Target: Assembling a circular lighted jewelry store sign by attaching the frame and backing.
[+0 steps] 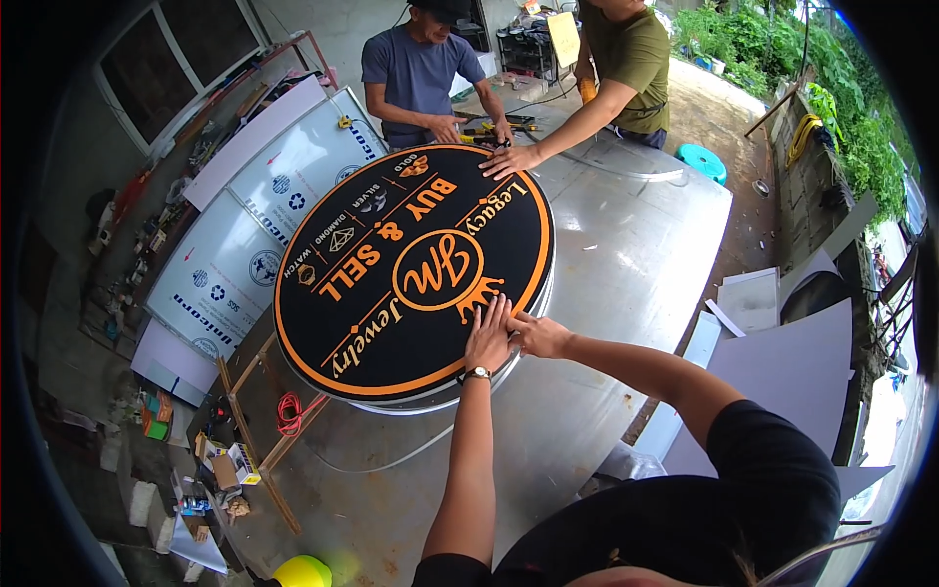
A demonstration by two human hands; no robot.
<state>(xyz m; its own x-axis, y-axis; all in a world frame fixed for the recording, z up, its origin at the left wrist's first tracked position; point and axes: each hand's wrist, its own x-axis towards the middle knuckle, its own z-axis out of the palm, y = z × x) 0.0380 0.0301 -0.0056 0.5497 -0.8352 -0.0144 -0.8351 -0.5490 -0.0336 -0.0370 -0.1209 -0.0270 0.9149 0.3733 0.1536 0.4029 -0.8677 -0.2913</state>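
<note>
A large round sign [323,264] with a black face, an orange ring and orange and cream lettering lies face up on a metal-topped table. My left hand [489,336], a watch on its wrist, rests flat on the sign's near edge with its fingers stretched forward, beside a crown emblem. Right against it, my right hand [540,336] grips the sign's rim with bent fingers; its fingertips are partly hidden. Across the sign, the hand [511,159] of a person in an olive shirt presses on its far edge. Another person in a grey-blue shirt has hands [447,128] near tools there.
Large film-covered panels [230,279] lean on the left. A red coiled cord [289,414] and a wooden frame [279,445] are at the table's left side. White sheets [773,372] stand on the right, and a teal stool [701,164] is beyond the table [626,254].
</note>
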